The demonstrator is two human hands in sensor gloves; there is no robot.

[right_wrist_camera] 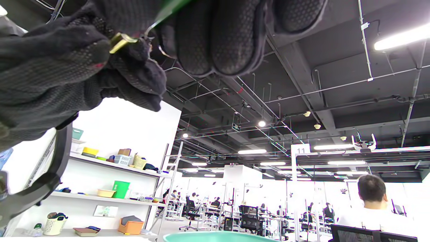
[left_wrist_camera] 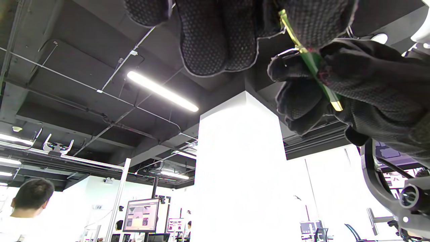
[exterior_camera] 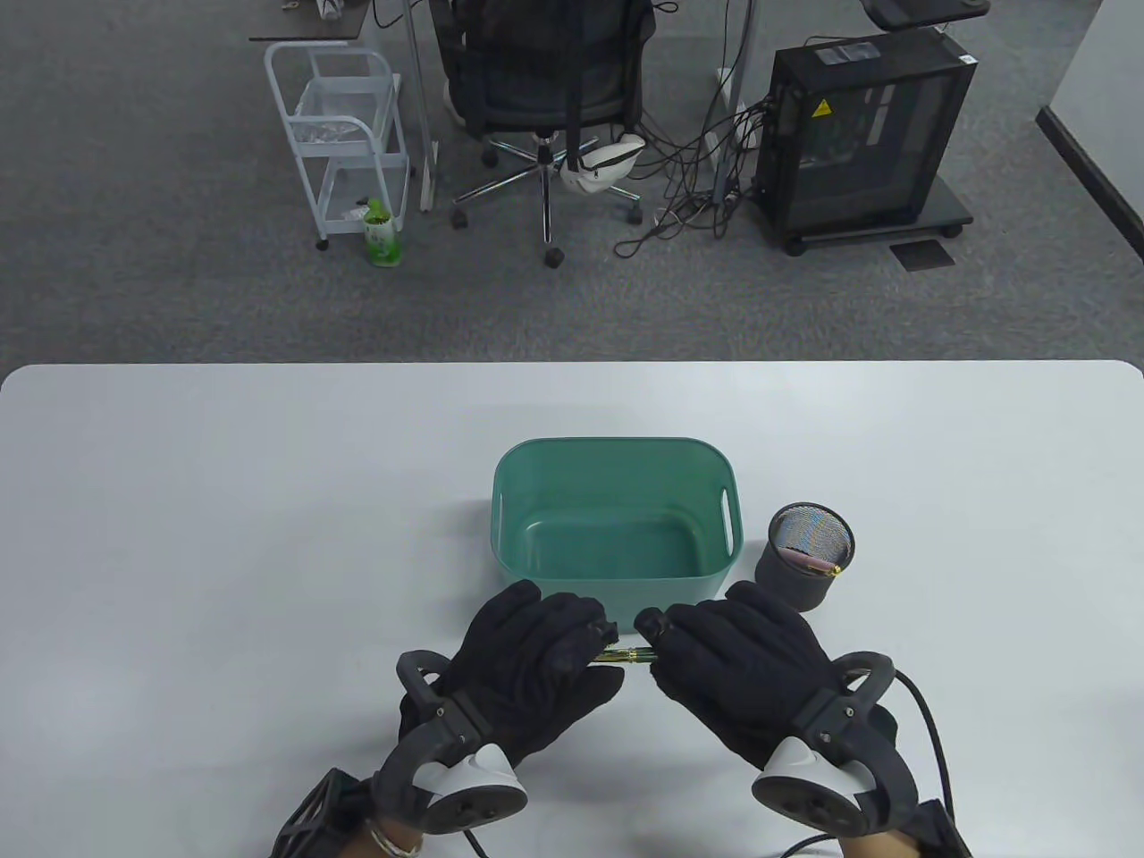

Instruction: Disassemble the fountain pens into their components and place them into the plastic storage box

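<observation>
**Both hands on one green pen, just in front of the box**

Your left hand (exterior_camera: pixel 527 652) has its fingers curled round one end of a green fountain pen (exterior_camera: pixel 626 657), and your right hand (exterior_camera: pixel 742 661) is clamped on the other end, thumb and fingers pinching it. Only a short stretch of the pen shows between the two gloves in the table view; it lies roughly level, running left to right, held above the desk (exterior_camera: pixel 223 536). In the left wrist view the pen (left_wrist_camera: pixel 310 62) shows as a green barrel with gold bands, passing from your left fingers (left_wrist_camera: pixel 215 37) into the right glove. In the right wrist view a gold end (right_wrist_camera: pixel 120 41) sticks out against the left glove.

Just beyond your knuckles stands the teal plastic storage box (exterior_camera: pixel 617 514), open on top, with a handle slot in its right wall. Nothing shows inside it. Just to the right of the box stands a dark mesh pen cup (exterior_camera: pixel 807 554), with another pen (exterior_camera: pixel 818 563) leaning inside it.
</observation>
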